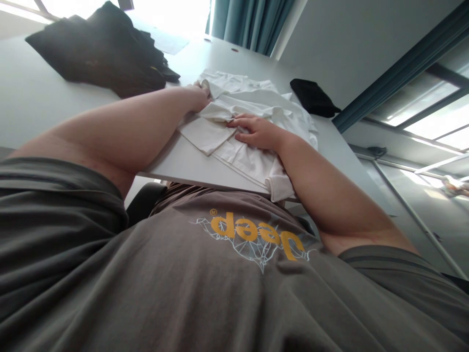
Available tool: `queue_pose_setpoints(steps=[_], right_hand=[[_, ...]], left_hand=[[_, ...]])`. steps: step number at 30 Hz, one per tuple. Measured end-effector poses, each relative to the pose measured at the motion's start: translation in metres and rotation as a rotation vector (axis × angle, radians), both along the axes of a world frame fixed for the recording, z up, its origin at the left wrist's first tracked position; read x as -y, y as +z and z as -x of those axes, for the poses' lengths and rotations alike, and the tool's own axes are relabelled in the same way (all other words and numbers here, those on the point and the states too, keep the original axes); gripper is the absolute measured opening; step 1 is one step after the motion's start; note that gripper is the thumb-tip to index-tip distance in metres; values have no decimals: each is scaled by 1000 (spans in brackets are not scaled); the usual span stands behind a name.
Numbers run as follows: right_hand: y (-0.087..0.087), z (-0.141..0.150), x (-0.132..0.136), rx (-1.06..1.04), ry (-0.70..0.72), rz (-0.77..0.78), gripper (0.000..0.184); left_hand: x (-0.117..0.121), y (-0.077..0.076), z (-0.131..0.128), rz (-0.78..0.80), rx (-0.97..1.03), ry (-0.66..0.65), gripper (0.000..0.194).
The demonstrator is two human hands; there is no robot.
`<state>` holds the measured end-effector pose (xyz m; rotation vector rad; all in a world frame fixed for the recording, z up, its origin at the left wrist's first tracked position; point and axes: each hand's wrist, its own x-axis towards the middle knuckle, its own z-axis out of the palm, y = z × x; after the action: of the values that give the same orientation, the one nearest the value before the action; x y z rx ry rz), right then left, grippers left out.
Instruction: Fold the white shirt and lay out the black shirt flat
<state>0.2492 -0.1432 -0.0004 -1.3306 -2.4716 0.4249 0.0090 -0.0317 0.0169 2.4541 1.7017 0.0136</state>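
A white shirt (249, 164) with a cuff near the front edge lies partly folded on the table before me. Its far part is rumpled and spreads beyond both my hands. At the shirt's left side my left hand (202, 95) is closed on the fabric, its fingertips pinching the edge; part of this hand is hidden by my forearm. Over the middle of the shirt rests my right hand (256, 131), its fingers stretched out across a fold and slightly apart. A flat, squared white flap sticks out between my two arms.
The white table (168, 164) ends just in front of my body. Dark folded clothes (106, 54) are piled at the far left. A small black folded item (313, 97) lies near the right edge. Behind the table hang blue-green curtains (249, 24).
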Motion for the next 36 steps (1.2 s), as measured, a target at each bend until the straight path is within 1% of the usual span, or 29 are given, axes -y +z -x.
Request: queue_pose_setpoints(steps=[6,11,20,25,31,34,36], right_hand=[[-4,-4,-5,6,33,-17,54],[-6,-7,-7,12,30,-23,51],[-5,-5,-5,25,20,-30,48],[-7,-8,-8,23,39,-46,47],[-6,-7,-8,45,23,-34,52],[-6,-6,-8,44,29,-38,53],[-6,-7,-9,39,39,-42,53]], left_hand=[[5,1,1,-9,-4,-6,81],[-2,-4,-1,-4,2,15,78],[-9,-8,-2,-4,22,28,76],[-17,-13,-2,-22,31,14,76],[-24,-18,-1,-48,18,-19,73],[-33,-24,2,-49,12,-27,74],[-41,-29,4,-80,16,-64,76]])
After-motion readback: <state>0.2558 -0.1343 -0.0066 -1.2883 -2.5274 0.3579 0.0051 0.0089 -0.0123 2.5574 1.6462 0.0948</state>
